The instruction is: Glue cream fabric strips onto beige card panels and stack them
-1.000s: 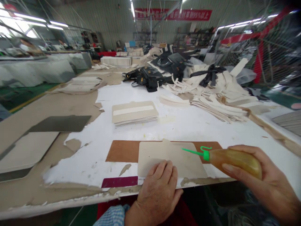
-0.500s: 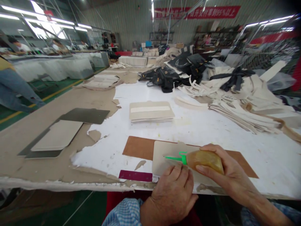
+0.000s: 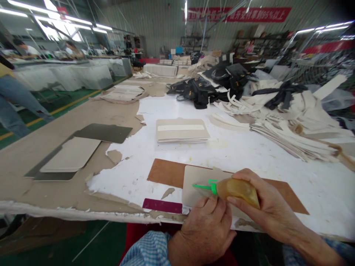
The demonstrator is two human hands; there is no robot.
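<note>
My right hand (image 3: 266,205) is wrapped round a glue bottle (image 3: 235,190), amber and soft-looking, which lies sideways with its thin green nozzle pointing left. The nozzle tip hovers over or touches a beige panel (image 3: 192,177); which one I cannot tell. At the table's front edge, my left hand (image 3: 206,227) presses its curled fingers on the panel's near side, close under the bottle neck. Its thumb hangs by the edge. Beneath the panel lies a longer brown strip (image 3: 166,173), showing at both ends. A maroon strip (image 3: 162,205) lies left of my left hand.
Ahead stands a stack of beige panels (image 3: 181,137) with a white band on top. More panels (image 3: 70,153) lie at the left on dark sheets. Black bag pieces (image 3: 201,90) and pale strips (image 3: 294,140) are heaped at the right. A person (image 3: 19,99) is at far left.
The nozzle tip has shifted slightly left over the beige panel, with my right hand still round the bottle. My left hand keeps its place on the panel. The whole view has moved a little.
</note>
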